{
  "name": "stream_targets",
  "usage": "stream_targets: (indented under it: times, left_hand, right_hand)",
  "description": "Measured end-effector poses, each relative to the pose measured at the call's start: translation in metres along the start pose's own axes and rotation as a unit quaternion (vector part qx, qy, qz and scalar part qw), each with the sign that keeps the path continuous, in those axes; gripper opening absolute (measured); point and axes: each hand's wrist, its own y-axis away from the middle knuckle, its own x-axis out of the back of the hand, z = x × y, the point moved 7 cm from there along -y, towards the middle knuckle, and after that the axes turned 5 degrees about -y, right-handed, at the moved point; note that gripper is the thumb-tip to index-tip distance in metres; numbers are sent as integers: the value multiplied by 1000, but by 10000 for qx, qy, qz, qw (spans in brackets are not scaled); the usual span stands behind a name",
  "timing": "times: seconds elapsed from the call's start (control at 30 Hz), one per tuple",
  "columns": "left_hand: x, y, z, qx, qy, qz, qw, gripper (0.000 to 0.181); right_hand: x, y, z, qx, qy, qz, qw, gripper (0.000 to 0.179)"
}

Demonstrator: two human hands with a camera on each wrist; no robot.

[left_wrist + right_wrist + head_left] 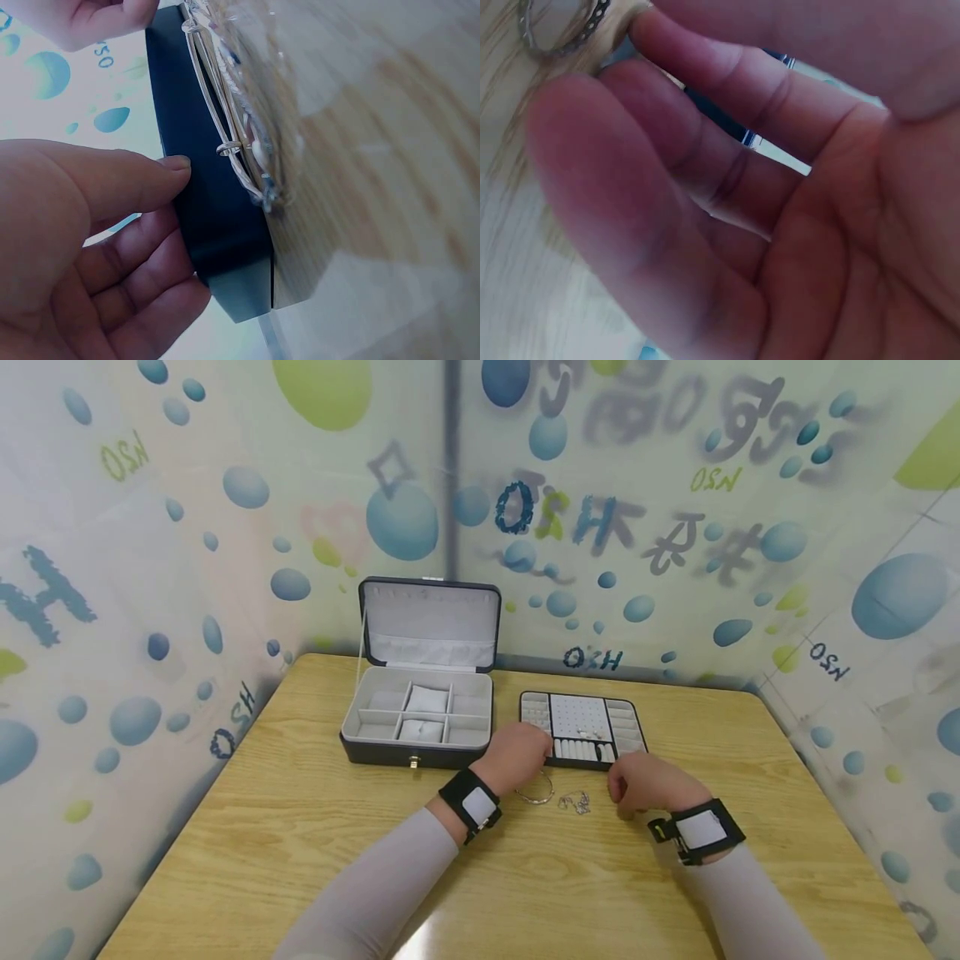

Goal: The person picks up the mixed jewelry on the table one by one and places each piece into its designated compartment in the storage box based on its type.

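Note:
A dark-rimmed jewelry tray with white compartments, an earring panel and ring rolls lies flat on the wooden table. My left hand grips its near left corner; in the left wrist view the thumb presses the dark side wall and the fingers curl round the corner. At the near right corner is my right hand, fingers curled at the edge; the right wrist view shows the palm and bent fingers, with the contact largely hidden. In front of the tray lie a thin silver bangle and a tangled silver chain.
A dark jewelry box stands left of the tray, its lid raised, two small cushions in its compartments. Behind the table rises a wall covered with bubble patterns.

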Motion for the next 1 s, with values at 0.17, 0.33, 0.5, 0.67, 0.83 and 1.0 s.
stream_targets:
  times: [0.17, 0.33, 0.5, 0.67, 0.83, 1.0]
  left_hand:
    - [1, 0, 0, 12, 50, -7, 10000, 16]
    - [1, 0, 0, 20, 31, -82, 10000, 17]
    - [0, 0, 0, 44, 75, -117, 9999, 17]
    - [-1, 0, 0, 27, 52, -105, 9999, 17]
    - [0, -1, 0, 9, 52, -74, 10000, 17]
    - [-1, -1, -1, 15, 29, -61, 10000, 17]
  right_hand:
    - [-1, 2, -1, 85, 34, -35, 10000, 28]
    - [-3, 3, 0, -68, -134, -211, 9997, 27]
    - [-5, 3, 1, -126, -114, -246, 9996, 26]
    - [-3, 4, 0, -184, -37, -226, 9996, 27]
    - [-3, 3, -2, -132, 1, -233, 9996, 27]
    - [-4, 3, -2, -126, -31, -197, 9997, 27]
